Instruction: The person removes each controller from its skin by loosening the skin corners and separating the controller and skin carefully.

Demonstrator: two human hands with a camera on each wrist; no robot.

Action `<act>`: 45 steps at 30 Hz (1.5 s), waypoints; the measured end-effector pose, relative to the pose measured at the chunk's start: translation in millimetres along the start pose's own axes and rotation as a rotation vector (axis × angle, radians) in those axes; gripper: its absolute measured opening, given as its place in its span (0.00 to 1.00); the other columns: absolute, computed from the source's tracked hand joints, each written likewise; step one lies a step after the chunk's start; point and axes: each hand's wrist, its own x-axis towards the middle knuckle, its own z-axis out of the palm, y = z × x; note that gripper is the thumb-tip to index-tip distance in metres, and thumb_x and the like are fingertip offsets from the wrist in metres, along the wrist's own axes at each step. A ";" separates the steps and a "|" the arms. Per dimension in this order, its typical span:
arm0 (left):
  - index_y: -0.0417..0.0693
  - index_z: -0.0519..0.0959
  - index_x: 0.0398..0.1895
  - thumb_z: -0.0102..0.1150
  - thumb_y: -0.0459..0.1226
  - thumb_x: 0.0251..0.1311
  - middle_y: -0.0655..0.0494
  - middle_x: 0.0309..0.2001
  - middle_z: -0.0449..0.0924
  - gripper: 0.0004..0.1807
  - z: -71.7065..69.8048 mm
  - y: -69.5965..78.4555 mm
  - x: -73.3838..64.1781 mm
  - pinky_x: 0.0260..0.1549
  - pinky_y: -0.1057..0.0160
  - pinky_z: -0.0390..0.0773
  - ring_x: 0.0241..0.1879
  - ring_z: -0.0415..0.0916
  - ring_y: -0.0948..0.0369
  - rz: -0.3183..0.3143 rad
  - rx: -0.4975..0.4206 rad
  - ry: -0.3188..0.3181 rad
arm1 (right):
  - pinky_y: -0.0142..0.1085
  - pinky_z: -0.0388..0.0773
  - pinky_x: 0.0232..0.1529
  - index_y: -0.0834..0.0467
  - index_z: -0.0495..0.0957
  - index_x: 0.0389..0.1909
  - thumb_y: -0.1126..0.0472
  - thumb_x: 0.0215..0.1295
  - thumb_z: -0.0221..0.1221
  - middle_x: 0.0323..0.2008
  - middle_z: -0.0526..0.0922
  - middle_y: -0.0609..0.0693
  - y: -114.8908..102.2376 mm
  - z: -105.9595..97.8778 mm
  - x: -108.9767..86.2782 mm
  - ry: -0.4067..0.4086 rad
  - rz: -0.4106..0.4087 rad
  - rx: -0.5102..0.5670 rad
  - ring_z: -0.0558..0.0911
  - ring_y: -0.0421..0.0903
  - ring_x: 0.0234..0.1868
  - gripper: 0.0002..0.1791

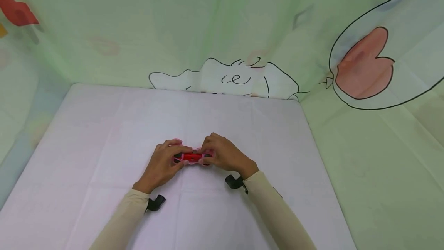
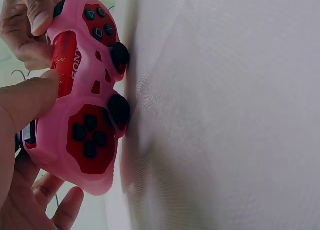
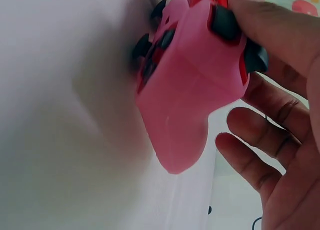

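A red game controller [image 1: 192,157] in a pink silicone cover [image 2: 55,140] stands on edge over the white table, its thumbsticks [image 2: 120,108] toward the cloth. My left hand [image 1: 162,165] grips one end, thumb on the red top edge and other fingers on the far side. At the opposite end my right hand [image 1: 227,153] pinches the controller near its black shoulder buttons [image 3: 226,23]. In the right wrist view several of its fingers hang loosely below the cover's pink grip [image 3: 177,145]. The left wrist view shows the direction pad and symbol buttons exposed through the cover's openings.
A white cloth covers the table [image 1: 132,122]. Green printed fabric [image 1: 173,22] hangs behind and to both sides, with cartoon drawings on it. Each wrist carries a black camera mount [image 1: 157,203] close to the tabletop.
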 end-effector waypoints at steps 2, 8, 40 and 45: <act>0.60 0.87 0.60 0.78 0.42 0.61 0.57 0.57 0.88 0.23 0.7 -0.8 -0.3 0.61 0.45 0.70 0.69 0.74 0.53 -0.001 -0.009 -0.003 | 0.34 0.78 0.45 0.52 0.90 0.43 0.52 0.62 0.77 0.41 0.85 0.42 1.4 -1.6 1.0 0.003 -0.005 -0.008 0.76 0.39 0.43 0.13; 0.60 0.86 0.60 0.78 0.43 0.61 0.56 0.58 0.87 0.23 0.3 -1.7 -0.8 0.62 0.44 0.71 0.70 0.73 0.53 -0.003 -0.025 -0.010 | 0.33 0.76 0.42 0.50 0.82 0.35 0.49 0.57 0.80 0.35 0.80 0.41 6.3 -7.0 4.9 -0.013 -0.024 -0.017 0.76 0.41 0.40 0.17; 0.59 0.84 0.64 0.82 0.38 0.50 0.59 0.57 0.88 0.34 -0.8 -1.5 -0.9 0.58 0.45 0.77 0.70 0.74 0.52 0.099 0.107 -0.023 | 0.31 0.71 0.39 0.53 0.74 0.36 0.55 0.65 0.73 0.33 0.75 0.43 17.3 -10.0 9.9 -0.191 -0.092 0.228 0.75 0.39 0.36 0.15; 0.58 0.83 0.64 0.82 0.38 0.51 0.58 0.58 0.87 0.33 1.2 -2.4 0.5 0.58 0.46 0.77 0.71 0.73 0.53 0.081 0.108 -0.034 | 0.31 0.71 0.40 0.51 0.77 0.35 0.61 0.62 0.76 0.35 0.75 0.43 15.0 -13.5 5.1 -0.186 -0.081 0.205 0.76 0.46 0.39 0.14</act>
